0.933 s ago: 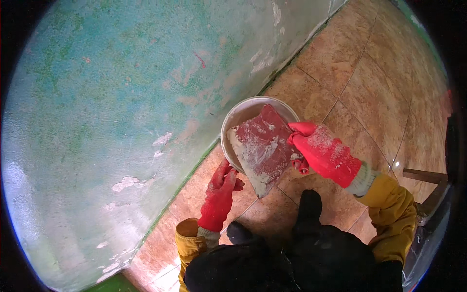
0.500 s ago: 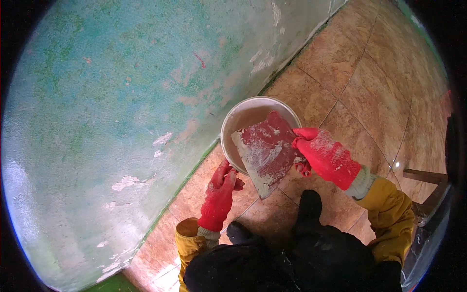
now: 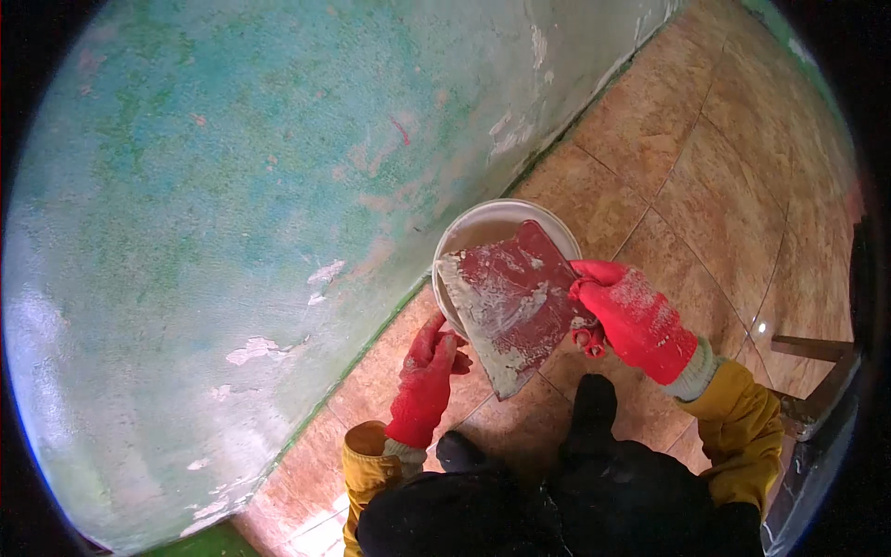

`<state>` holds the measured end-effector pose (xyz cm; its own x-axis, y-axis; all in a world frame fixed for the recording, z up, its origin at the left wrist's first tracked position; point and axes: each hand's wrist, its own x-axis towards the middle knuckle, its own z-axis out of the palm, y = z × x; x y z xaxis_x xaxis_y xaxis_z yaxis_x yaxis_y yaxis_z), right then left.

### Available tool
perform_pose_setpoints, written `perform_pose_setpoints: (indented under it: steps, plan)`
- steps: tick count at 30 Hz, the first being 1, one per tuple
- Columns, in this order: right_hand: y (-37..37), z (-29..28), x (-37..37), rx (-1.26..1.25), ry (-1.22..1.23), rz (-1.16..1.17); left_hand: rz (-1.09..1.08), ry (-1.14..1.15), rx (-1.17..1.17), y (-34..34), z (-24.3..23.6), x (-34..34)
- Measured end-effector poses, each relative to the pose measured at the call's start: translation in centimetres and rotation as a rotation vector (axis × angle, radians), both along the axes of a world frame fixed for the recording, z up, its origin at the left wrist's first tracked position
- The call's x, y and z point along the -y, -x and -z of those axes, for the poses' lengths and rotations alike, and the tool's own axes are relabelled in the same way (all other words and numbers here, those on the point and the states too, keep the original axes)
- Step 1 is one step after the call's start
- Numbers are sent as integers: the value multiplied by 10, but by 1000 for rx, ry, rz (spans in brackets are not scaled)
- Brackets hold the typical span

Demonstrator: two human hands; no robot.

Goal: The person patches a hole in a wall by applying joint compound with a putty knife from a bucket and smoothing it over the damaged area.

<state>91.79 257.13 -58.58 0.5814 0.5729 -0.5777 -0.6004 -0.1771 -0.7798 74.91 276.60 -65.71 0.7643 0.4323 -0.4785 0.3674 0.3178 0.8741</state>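
My right hand [image 3: 620, 311], in a dusty red glove, is closed on a wide, flat red scraper [image 3: 509, 302]. Pale plaster smears the scraper's face and left edge; it lies tilted over the mouth of a white bucket [image 3: 483, 213], its lower corner overhanging the near rim, and hides much of the inside. At the bucket's lower-left rim, my left hand [image 3: 422, 381], also red-gloved, grips with bent fingers, partly hidden behind the rim. My mustard sleeves show beyond both pale cuffs.
A flaking turquoise-white wall [image 3: 213, 232] fills the left, meeting a brown tiled floor [image 3: 705, 186] along a green-edged seam beside the bucket. My dark legs and shoes [image 3: 594, 418] are at the bottom. A dark angular frame [image 3: 826, 390] stands at the right edge.
The scraper and my right hand have shifted slightly down and rightward over the bucket. The whole view has drifted a little, and my left hand stays at the rim.
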Motion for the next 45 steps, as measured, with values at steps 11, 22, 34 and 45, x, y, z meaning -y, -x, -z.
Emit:
perform_pose_setpoints:
  steps: [11, 22, 34, 45]
  plan:
    - [18, -20, 16, 162, -12, -9, -51, -129, 25, 11, -16, -2]
    - [32, -77, 22, 887, -273, -270, 143, -259, 152, 40, -51, -46]
    - [24, -117, 16, 1716, -84, -63, 188, -314, 238, 75, -121, -34]
    - [3, -193, -16, 1043, -347, 484, 334, 152, 579, 79, -114, 9]
